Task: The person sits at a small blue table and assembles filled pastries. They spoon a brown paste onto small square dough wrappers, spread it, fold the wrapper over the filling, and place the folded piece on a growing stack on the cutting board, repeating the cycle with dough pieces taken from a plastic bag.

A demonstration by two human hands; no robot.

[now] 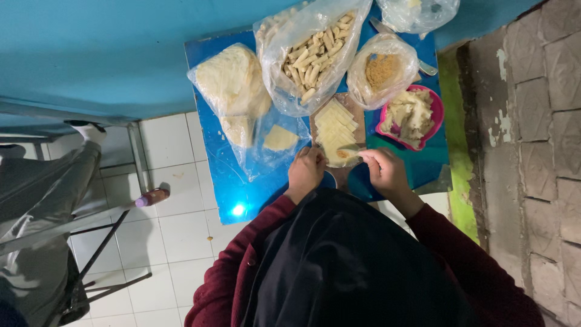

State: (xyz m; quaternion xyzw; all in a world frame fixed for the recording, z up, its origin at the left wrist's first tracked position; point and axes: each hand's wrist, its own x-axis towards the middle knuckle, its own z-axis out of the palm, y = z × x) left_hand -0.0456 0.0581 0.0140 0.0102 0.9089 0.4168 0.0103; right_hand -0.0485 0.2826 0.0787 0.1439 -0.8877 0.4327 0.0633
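A stack of pale square pastry sheets (pixel 334 124) lies on a brown board (pixel 358 115) on the blue table (pixel 218 175). My left hand (pixel 305 172) rests at the near edge of the top sheet, fingers curled on it. My right hand (pixel 382 169) holds a small spoon or knife (pixel 350 147) over a dab of brownish filling on that sheet. A pink bowl (pixel 437 112) of pale mashed filling stands just right of the board.
Plastic bags stand behind: one of rolled sticks (pixel 315 54), one of brown crumbs (pixel 382 71), one of folded pastry sheets (pixel 233 82), another at the far edge (pixel 417 12). A metal chair frame (pixel 78 224) stands on the white tiles at left; a stone wall (pixel 538 139) at right.
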